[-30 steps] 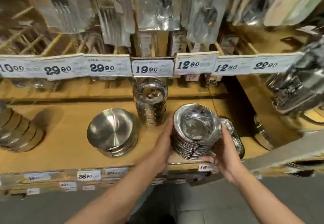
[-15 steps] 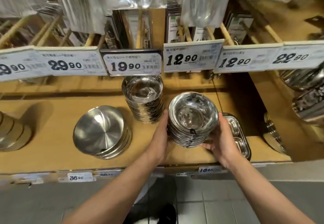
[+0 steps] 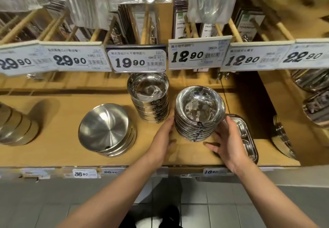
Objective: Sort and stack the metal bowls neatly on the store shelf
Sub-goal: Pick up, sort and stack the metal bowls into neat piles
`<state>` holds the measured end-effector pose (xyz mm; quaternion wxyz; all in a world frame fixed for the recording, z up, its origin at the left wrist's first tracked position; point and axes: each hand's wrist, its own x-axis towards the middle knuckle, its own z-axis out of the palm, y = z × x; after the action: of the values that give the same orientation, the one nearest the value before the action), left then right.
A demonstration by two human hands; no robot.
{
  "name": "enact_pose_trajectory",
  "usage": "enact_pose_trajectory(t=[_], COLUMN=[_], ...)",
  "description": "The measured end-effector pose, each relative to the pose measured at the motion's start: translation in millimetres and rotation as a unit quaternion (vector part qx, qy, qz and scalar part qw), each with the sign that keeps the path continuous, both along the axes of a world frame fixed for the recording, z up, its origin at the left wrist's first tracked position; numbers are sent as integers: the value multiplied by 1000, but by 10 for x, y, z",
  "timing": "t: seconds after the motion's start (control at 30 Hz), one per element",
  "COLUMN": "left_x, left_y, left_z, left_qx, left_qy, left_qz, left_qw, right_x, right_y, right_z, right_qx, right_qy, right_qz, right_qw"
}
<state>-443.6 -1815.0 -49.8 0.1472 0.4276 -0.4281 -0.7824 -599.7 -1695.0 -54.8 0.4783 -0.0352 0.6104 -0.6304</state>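
Note:
A stack of several shiny metal bowls [image 3: 199, 113] stands on the wooden shelf [image 3: 58, 138], right of centre. My left hand [image 3: 162, 138] lies against the stack's left side with fingers nearly straight. My right hand [image 3: 228, 138] touches its right side, thumb spread toward the stack's front base. Behind and to the left stands a taller stack of straight-walled steel bowls [image 3: 149, 99]. Further left, a tilted stack of brushed steel plates [image 3: 106, 131] leans on the shelf.
A divided steel tray [image 3: 247, 138] lies right behind my right hand. More steel ware sits at the far left [image 3: 14, 128] and in the right bay [image 3: 316, 110]. Price tags [image 3: 137, 61] and hanging packaged utensils overhang the shelf from above.
The shiny bowl stack went from being carried at the shelf's front to resting on the shelf further in. Both hands stayed on its sides, and the right thumb has spread out.

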Motion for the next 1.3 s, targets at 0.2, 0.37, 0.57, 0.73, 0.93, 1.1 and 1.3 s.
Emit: enact_pose_trajectory(t=[0.2,0.37,0.57,0.73,0.93,1.1,1.3], left_x=[749,1330,2036,2467,2433,2288,2574], left_y=[152,75,-233,-524,-996,-1294,-1667], left_z=[33,216,378,358,211,51,33], left_qx=[2,-3,-55,-54,-7,71,80], left_qy=[-63,-82,-62,-68,-104,-61,-33], left_qz=[-1,59,204,272,191,101,110], left_qw=[998,995,975,958,976,990,990], right_x=[547,1046,1481,1719,1872,2112,2461], right_y=[335,226,-382,-969,-1355,-1550,-1887], right_z=[-107,-64,130,130,-63,-40,-18], right_qx=[29,59,24,27,-11,33,61], right_qy=[-65,-76,-16,0,-23,-22,8], right_qz=[-51,27,155,174,150,106,93], right_qw=[996,995,988,984,988,994,994])
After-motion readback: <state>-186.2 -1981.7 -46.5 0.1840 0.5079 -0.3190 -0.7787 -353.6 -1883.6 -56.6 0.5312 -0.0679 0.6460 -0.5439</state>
